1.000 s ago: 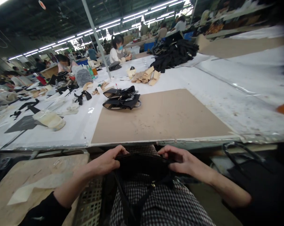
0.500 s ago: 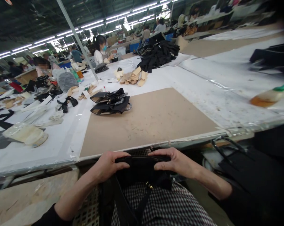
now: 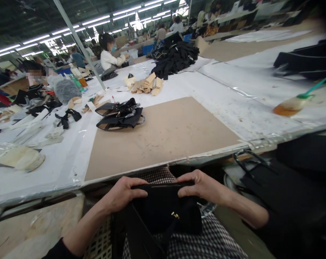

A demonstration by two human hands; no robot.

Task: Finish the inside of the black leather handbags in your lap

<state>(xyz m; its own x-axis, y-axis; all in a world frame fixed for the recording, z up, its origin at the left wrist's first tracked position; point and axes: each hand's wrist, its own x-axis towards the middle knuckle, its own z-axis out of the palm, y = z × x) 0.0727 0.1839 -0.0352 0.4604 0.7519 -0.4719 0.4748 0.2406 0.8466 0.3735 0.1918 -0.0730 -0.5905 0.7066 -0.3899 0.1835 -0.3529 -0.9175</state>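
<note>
A black bag (image 3: pixel 163 205) with small gold-coloured metal fittings rests over a black-and-white checked cloth on my lap. My left hand (image 3: pixel 130 190) is closed on its upper left edge, thumb on the near side. On the upper right edge, my right hand (image 3: pixel 196 185) pinches it the same way. A black strap hangs down from the bag's left side. Beyond it, on the brown board (image 3: pixel 163 140), lies a small stack of black bags (image 3: pixel 121 114) with looped handles.
The white worktable (image 3: pixel 233 90) carries a black fabric heap (image 3: pixel 176 54), tan pieces (image 3: pixel 148 85), an amber-liquid bottle (image 3: pixel 289 105) and a plastic container (image 3: pixel 19 156). A metal pole (image 3: pixel 79 45) rises at the left. Black bags (image 3: pixel 281 180) stand at my right. Several people work beyond.
The bag's front has tipped into fuller view, and its gold fittings show more plainly. Both hands keep their hold on the top edge. The camera view has shifted slightly right.
</note>
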